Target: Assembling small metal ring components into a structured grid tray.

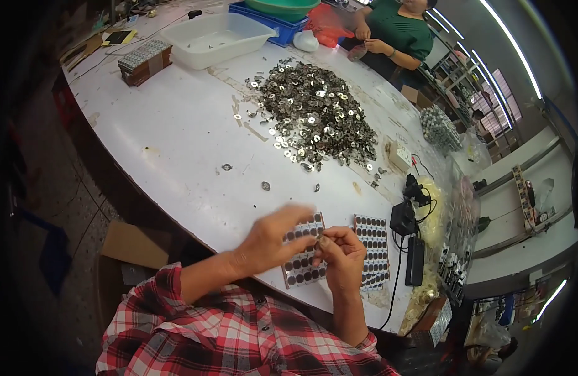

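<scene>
Two hands work on the near side of the heap of small metal parts (320, 113), which serves as reference and lies on the white counter (189, 144). Right hand (343, 255): narrow, thumb against forefinger, pinching a small dull part (320, 239) too small to identify further; the part is on the near side of the heap. Left hand (270, 243): wide, upper fingers blurred and lifted away from the thumb, whose tip is close to the pinched part; contact cannot be told.

Below the heap, partly covered by both hands: left sheet of dark discs (295, 279), set in rows. Below and to the right of the heap: right sheet of dark discs (372, 241), just beside the right hand.

Three loose pieces lie between the heap and the hands, apart from one another. Right of the heap: white socket box (400, 156); lower on that side, black power adapter (402, 218) and cable. Beyond the heap, to the left: white plastic tub (217, 41) and taped stack of sheets (145, 62). Beyond, to the right: co-worker in a green top (399, 28), hands raised together.
</scene>
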`<state>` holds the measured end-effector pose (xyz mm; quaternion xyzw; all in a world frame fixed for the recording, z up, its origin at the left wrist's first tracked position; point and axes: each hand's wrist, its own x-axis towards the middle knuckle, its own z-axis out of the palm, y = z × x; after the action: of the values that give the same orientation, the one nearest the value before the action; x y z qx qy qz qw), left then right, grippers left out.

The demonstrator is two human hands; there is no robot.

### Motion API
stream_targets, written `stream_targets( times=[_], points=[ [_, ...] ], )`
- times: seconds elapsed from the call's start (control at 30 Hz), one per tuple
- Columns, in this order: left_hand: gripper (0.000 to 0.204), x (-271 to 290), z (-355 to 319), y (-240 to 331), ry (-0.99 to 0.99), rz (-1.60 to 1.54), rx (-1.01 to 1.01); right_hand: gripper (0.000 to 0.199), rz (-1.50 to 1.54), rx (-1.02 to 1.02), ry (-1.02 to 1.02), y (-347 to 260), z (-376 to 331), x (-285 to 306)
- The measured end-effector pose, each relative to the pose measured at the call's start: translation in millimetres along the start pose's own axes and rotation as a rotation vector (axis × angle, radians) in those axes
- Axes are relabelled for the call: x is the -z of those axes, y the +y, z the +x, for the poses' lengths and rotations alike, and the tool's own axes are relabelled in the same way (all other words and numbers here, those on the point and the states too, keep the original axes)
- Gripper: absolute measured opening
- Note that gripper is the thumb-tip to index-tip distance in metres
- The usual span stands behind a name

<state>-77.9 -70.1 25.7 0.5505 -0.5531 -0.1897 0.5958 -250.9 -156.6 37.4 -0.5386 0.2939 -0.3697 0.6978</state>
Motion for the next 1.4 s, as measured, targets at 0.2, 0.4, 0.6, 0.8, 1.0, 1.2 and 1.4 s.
stream_targets(
  times=[0.2, 0.4, 0.6, 0.8, 1.0, 1.2, 1.4],
  points=[
    [0.077, 110, 88, 11, 0.837, 0.031, -0.263, 0.012, -0.001, 0.078, 0.101, -21, 13, 15],
    [0.066, 120, 93, 31, 0.920, 0.455, -0.701, 0.015, -0.120, 0.041, 0.082, -28, 26, 12],
    [0.022, 43, -3, -4, 0.299, 0.569, -0.600, 0.012, -0.274, 0.048, -0.052, -30, 36, -9],
    [0.056, -5, -61, -9, -0.191, 0.548, -0.383, 0.016, -0.450, -0.131, -0.064, -1, 43, -26],
    [0.054, -13, -70, -12, -0.213, 0.561, -0.355, 0.015, -0.428, -0.146, -0.100, 20, 41, -24],
    [0.050, -17, -66, -8, -0.232, 0.577, -0.307, 0.012, -0.526, -0.129, -0.081, 21, 37, -33],
    [0.032, -21, -64, -11, -0.159, 0.568, -0.330, 0.015, -0.679, 0.008, -0.106, 25, 33, -32]
  ],
)
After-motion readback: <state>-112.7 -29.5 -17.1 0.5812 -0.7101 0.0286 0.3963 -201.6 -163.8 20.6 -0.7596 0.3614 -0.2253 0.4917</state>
